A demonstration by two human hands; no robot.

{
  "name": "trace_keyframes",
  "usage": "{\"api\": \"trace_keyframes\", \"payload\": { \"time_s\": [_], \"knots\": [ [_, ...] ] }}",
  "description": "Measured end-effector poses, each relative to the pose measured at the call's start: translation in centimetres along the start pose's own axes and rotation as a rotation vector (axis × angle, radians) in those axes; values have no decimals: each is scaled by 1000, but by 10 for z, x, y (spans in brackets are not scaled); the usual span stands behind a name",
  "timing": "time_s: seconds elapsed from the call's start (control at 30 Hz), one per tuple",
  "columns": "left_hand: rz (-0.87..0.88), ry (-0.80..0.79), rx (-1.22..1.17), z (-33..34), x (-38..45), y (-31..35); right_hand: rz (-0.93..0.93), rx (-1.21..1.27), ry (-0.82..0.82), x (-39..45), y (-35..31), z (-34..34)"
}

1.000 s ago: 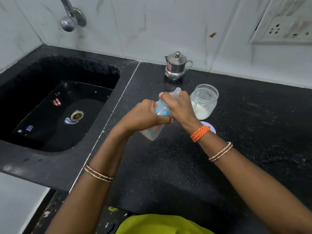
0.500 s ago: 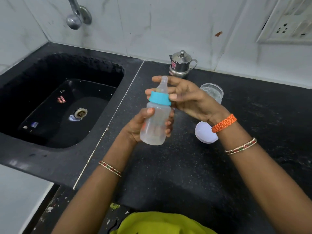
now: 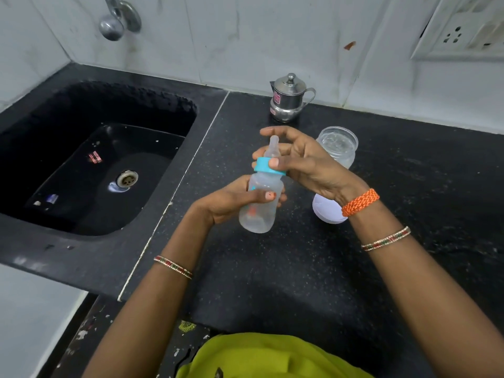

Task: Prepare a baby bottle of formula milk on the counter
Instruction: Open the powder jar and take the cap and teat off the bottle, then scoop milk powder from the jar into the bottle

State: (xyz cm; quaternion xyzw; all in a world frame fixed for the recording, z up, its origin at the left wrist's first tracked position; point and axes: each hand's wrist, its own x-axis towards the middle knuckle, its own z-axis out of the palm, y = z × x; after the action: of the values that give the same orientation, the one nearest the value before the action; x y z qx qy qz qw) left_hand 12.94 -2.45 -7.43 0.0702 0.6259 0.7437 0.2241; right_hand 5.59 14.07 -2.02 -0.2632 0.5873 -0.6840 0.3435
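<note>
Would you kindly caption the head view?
Left hand holds baby bottle; right hand pinches its blue collar over the counter.

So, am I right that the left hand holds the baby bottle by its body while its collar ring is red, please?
Not quite: the collar ring is blue, not red, as the head view shows. The rest stands: the left hand holds the baby bottle by its body.

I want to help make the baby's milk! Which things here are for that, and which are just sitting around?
For the milk:
baby bottle, gripped by the left hand
blue cap, pinched by the right hand
open jar
white lid lying beside it

Just sitting around:
steel pot, lid on
sink
tap
wall socket
</note>
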Motion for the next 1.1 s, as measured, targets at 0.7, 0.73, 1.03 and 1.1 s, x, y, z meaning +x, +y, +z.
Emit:
{"api": "trace_keyframes", "payload": {
  "time_s": [0.7, 0.73, 1.03, 1.1],
  "knots": [
    [210, 763, 297, -17, 2, -42, -57, -1045, 348, -16, 87, 1],
    [209, 768, 284, -13, 1, -39, -78, -1036, 370, -18, 81, 2],
    [802, 1105, 343, 56, 9, 29, -179, -1124, 809, -24, -27, -68],
    [787, 1024, 321, 65, 26, 36, 28, -1193, 669, -18, -40, -89]
  ]
}}
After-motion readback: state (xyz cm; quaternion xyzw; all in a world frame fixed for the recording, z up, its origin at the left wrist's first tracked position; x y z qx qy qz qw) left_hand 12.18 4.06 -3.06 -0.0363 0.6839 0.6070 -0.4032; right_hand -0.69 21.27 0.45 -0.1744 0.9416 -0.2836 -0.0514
